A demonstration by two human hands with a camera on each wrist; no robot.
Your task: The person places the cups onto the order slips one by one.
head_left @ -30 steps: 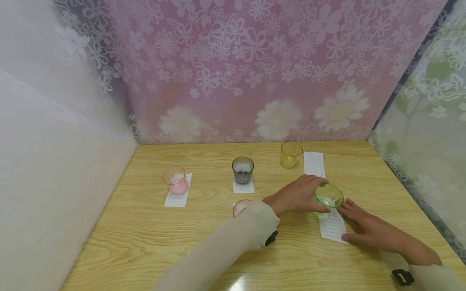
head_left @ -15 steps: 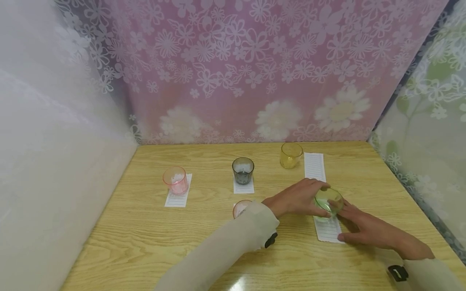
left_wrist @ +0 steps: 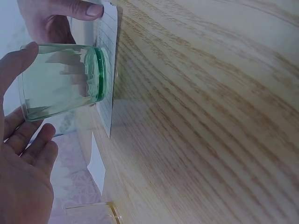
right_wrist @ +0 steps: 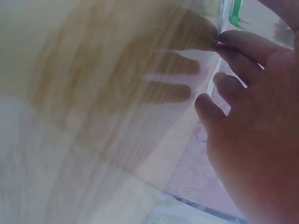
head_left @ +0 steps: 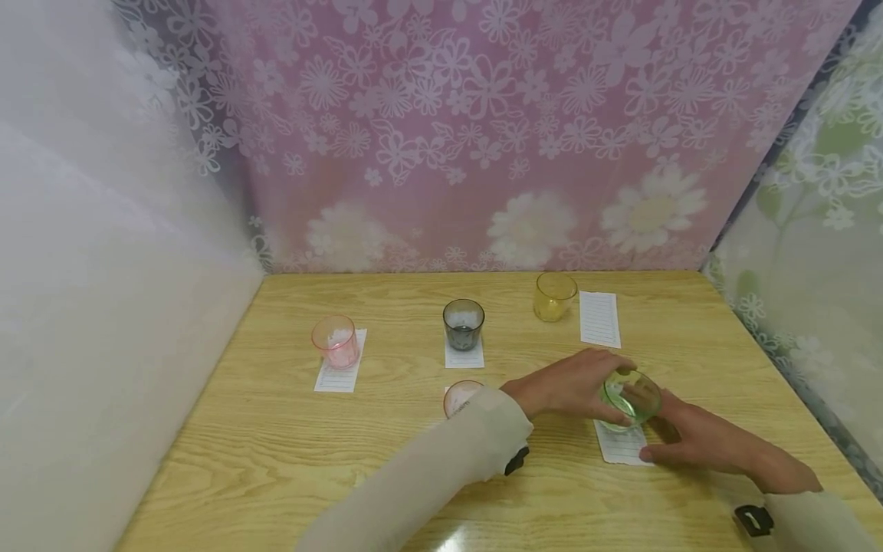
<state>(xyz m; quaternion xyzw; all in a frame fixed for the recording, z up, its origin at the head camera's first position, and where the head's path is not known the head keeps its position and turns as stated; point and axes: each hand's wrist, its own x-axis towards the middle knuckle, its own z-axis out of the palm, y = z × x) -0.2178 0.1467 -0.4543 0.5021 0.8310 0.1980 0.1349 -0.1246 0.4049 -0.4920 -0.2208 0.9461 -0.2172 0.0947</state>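
Note:
My left hand [head_left: 569,385] grips a clear green glass [left_wrist: 58,79] around its side, thumb on one side and fingers on the other. Directly beneath the glass base lies a lined paper slip [head_left: 621,447]; whether the base touches it is hard to tell. My right hand [head_left: 710,441] rests low beside the glass, its thumb touching the slip's near edge in the left wrist view. In the right wrist view its loosely extended fingers [right_wrist: 231,86] reach down to the tabletop near the green base.
Behind are a yellow glass [head_left: 554,300] and a lined slip [head_left: 599,320]. A grey glass [head_left: 464,328] and a pink glass [head_left: 338,345] stand on slips, white bits inside. My left sleeve partly covers another reddish-rimmed glass [head_left: 461,394]. Floral cloth [head_left: 441,138] hangs behind the table.
The green glass has come slightly nearer to me in my left hand. The slip has shifted left under it with my right hand, whose fingers now sit closer behind the glass.

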